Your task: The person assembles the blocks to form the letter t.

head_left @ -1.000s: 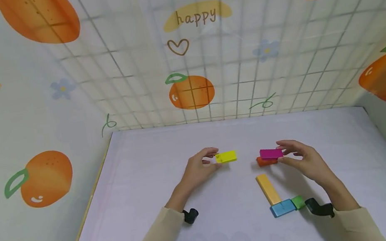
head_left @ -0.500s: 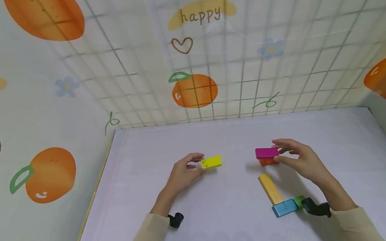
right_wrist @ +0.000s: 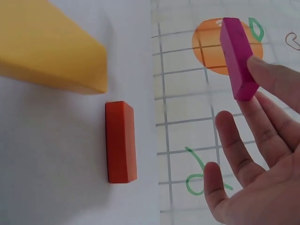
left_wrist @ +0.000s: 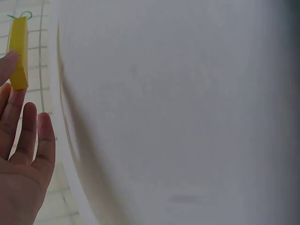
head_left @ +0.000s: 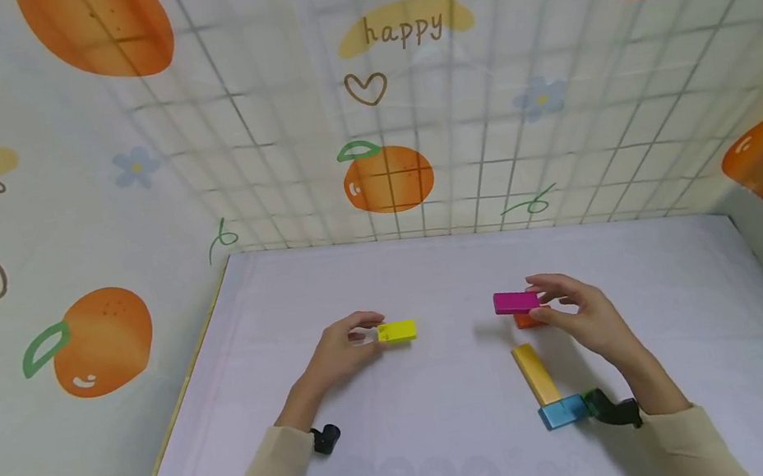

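Note:
My left hand pinches a yellow block by one end between thumb and fingers; the left wrist view shows this yellow block raised off the white surface. Between thumb and forefinger, my right hand holds a magenta block by its end. In the right wrist view the magenta block is up in the air, the other fingers spread. Below it on the table lies a red-orange block, which the magenta block and right hand partly cover in the head view.
On the table, an orange-yellow long block reaches up to a blue block. A green block beside the blue one is mostly hidden behind the black right wrist camera. Patterned cloth walls stand behind and at both sides.
My left hand has moved left with the yellow block, away from the right hand. The magenta block has shifted slightly left, uncovering more of the red-orange block's right side.

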The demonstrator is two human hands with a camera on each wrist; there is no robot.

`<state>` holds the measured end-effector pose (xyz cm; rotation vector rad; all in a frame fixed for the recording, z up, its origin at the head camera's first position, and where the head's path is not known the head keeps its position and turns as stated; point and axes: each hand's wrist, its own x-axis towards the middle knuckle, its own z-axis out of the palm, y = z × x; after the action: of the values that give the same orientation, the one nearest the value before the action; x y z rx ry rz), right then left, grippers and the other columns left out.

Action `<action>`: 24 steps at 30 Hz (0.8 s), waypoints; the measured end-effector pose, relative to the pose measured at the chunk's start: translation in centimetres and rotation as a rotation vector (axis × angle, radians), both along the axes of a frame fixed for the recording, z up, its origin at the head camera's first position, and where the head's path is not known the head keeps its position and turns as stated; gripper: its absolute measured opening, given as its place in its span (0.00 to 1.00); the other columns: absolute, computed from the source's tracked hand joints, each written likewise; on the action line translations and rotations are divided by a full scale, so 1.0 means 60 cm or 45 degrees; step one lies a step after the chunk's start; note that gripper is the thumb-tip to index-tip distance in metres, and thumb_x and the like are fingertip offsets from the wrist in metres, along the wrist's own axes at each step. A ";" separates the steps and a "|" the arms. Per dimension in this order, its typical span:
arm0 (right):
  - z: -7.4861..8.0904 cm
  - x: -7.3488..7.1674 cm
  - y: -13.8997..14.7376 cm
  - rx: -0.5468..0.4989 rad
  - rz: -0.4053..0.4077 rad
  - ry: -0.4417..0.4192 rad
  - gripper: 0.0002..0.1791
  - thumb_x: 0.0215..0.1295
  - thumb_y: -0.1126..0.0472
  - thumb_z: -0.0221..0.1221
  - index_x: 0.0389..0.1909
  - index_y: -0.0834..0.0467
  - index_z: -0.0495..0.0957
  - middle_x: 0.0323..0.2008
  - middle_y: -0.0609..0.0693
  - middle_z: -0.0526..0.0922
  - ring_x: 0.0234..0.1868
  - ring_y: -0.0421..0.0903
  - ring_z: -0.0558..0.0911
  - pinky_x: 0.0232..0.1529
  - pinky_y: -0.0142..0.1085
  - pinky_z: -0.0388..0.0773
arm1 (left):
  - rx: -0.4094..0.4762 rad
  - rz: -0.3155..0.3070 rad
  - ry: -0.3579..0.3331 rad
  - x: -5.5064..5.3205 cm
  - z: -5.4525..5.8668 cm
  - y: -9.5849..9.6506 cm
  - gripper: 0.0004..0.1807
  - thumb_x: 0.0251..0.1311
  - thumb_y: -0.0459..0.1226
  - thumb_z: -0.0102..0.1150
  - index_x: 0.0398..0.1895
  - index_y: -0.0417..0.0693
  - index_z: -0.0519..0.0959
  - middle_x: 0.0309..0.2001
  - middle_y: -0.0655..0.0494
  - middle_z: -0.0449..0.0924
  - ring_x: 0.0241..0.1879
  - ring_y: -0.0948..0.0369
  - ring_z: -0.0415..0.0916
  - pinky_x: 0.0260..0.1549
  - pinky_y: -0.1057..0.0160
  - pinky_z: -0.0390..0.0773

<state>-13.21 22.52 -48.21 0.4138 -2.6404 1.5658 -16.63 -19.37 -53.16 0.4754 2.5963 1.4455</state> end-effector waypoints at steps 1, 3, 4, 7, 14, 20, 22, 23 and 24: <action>0.000 0.000 -0.001 -0.009 0.009 0.006 0.25 0.67 0.57 0.66 0.64 0.52 0.76 0.55 0.51 0.82 0.55 0.51 0.77 0.54 0.59 0.66 | -0.014 0.002 -0.015 0.000 0.001 -0.002 0.24 0.56 0.38 0.74 0.57 0.50 0.81 0.51 0.67 0.82 0.53 0.60 0.77 0.53 0.58 0.77; -0.001 0.000 -0.004 -0.023 0.020 0.014 0.25 0.67 0.58 0.66 0.64 0.51 0.76 0.55 0.50 0.82 0.54 0.50 0.78 0.54 0.58 0.66 | -0.034 0.004 -0.052 -0.001 0.001 -0.007 0.23 0.56 0.38 0.73 0.57 0.51 0.81 0.52 0.67 0.81 0.54 0.61 0.76 0.54 0.58 0.77; -0.001 0.000 -0.006 -0.029 0.023 0.015 0.24 0.67 0.58 0.66 0.64 0.51 0.76 0.54 0.50 0.82 0.54 0.50 0.78 0.54 0.58 0.66 | -0.043 0.005 -0.072 -0.001 0.000 -0.009 0.23 0.57 0.38 0.73 0.57 0.52 0.81 0.52 0.68 0.81 0.55 0.61 0.76 0.54 0.58 0.77; -0.002 -0.001 -0.010 -0.033 0.021 0.001 0.24 0.66 0.57 0.66 0.63 0.51 0.76 0.55 0.50 0.82 0.54 0.50 0.77 0.55 0.59 0.66 | -0.067 0.014 -0.133 -0.001 0.000 -0.016 0.22 0.57 0.39 0.73 0.56 0.55 0.81 0.52 0.67 0.80 0.55 0.60 0.76 0.55 0.56 0.76; -0.005 -0.001 -0.024 -0.045 0.016 -0.069 0.26 0.65 0.55 0.68 0.64 0.52 0.76 0.57 0.50 0.80 0.55 0.53 0.77 0.57 0.61 0.67 | -0.117 0.007 -0.183 -0.002 0.000 -0.023 0.22 0.56 0.41 0.74 0.55 0.61 0.82 0.53 0.66 0.80 0.55 0.57 0.77 0.56 0.53 0.75; -0.005 0.003 -0.038 -0.065 0.027 -0.097 0.26 0.63 0.54 0.69 0.62 0.50 0.77 0.55 0.49 0.81 0.54 0.52 0.77 0.59 0.59 0.67 | -0.154 -0.006 -0.185 -0.003 0.001 -0.021 0.21 0.56 0.41 0.74 0.54 0.60 0.82 0.52 0.68 0.81 0.54 0.59 0.76 0.56 0.55 0.74; -0.006 0.004 -0.041 -0.070 0.034 -0.106 0.25 0.63 0.55 0.69 0.62 0.49 0.78 0.55 0.48 0.82 0.54 0.52 0.77 0.59 0.59 0.67 | -0.169 0.000 -0.186 -0.004 0.000 -0.020 0.21 0.56 0.41 0.74 0.54 0.61 0.82 0.52 0.69 0.80 0.53 0.60 0.76 0.56 0.55 0.74; -0.007 0.005 -0.042 -0.068 0.038 -0.111 0.25 0.64 0.55 0.69 0.62 0.48 0.78 0.55 0.48 0.82 0.54 0.52 0.77 0.59 0.59 0.67 | -0.174 0.001 -0.185 -0.004 0.000 -0.020 0.21 0.56 0.41 0.74 0.54 0.61 0.82 0.52 0.69 0.80 0.53 0.60 0.76 0.55 0.56 0.74; -0.007 0.006 -0.043 -0.067 0.042 -0.116 0.25 0.64 0.55 0.69 0.61 0.48 0.78 0.54 0.47 0.82 0.54 0.51 0.77 0.59 0.59 0.67 | -0.177 0.001 -0.184 -0.005 -0.001 -0.021 0.21 0.56 0.41 0.74 0.54 0.61 0.82 0.51 0.69 0.80 0.52 0.60 0.76 0.55 0.56 0.74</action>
<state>-12.88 19.91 -48.63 0.3938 -2.6645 1.6996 -16.92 -20.60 -53.22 0.3390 2.5589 1.2396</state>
